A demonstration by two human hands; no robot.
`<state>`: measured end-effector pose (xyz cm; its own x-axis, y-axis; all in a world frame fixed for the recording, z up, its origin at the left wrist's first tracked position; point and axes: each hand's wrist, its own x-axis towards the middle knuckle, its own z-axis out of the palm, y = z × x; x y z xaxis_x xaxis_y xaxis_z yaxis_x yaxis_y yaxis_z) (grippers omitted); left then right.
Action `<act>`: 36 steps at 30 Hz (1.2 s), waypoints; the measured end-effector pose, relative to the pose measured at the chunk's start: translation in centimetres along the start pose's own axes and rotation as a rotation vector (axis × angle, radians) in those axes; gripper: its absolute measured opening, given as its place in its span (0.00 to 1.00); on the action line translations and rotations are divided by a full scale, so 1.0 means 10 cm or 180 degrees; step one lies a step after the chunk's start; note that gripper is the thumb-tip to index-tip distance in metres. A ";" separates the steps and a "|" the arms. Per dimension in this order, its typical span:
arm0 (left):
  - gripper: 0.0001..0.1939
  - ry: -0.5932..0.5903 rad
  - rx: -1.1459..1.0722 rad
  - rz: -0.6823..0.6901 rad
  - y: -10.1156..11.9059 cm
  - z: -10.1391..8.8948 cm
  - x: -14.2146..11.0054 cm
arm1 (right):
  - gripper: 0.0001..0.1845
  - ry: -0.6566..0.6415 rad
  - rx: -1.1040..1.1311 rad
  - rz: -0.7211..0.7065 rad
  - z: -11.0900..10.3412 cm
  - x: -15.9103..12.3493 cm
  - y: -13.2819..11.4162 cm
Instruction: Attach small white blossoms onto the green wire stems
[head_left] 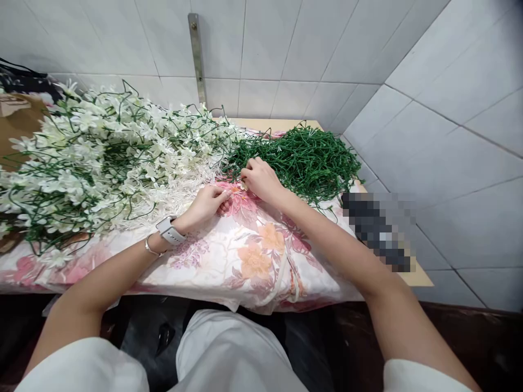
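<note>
My left hand [210, 204], with a watch and a bracelet at the wrist, is closed just above the flowered cloth [253, 261]. Its thumb and fingers press together, and whatever they hold is too small to name. My right hand [263, 178] is a little farther off, at the near edge of a heap of green plastic stems [310, 158]. Its fingers curl down in a pinch. A small pale bit shows under the fingertips, its kind unclear. To the left spreads a big pile of white artificial flowers [134, 141] on green stems, with loose white strands [180, 198] along its near side.
A pixelated dark object [376, 231] lies at the table's right end. Tiled walls [269, 49] close off the back and right, with a metal bracket [196, 51] on the back one. A brown item [20, 125] stands at the far left.
</note>
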<state>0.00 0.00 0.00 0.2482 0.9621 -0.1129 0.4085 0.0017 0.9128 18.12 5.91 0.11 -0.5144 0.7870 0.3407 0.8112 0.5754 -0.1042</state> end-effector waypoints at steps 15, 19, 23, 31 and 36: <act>0.15 -0.0244 -0.1170 0.0140 0.14 0.04 -0.07 | 0.14 -0.0029 0.4386 0.1728 -0.46 -0.42 0.05; 0.16 -0.0352 -0.1231 0.0216 0.24 0.05 -0.16 | 0.15 -0.0406 0.4937 0.1753 -0.52 -0.45 -0.04; 0.16 -0.0882 -0.1254 0.0276 0.29 0.09 -0.25 | 0.16 -0.0399 0.5376 0.1778 -0.47 -0.49 -0.17; 0.16 -0.0692 -0.1440 0.0156 0.25 0.11 -0.24 | 0.12 -0.0605 0.5382 0.1234 -0.28 -0.53 -0.23; 0.17 -0.0420 -0.1106 0.0309 0.22 0.09 -0.21 | 0.14 0.0314 0.5156 0.1590 -0.30 -0.51 -0.18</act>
<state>1.18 -2.23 1.84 0.3914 0.9190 -0.0483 0.0610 0.0265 0.9978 20.06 0.20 1.36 -0.2468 0.9687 0.0277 -0.2502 -0.0361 -0.9675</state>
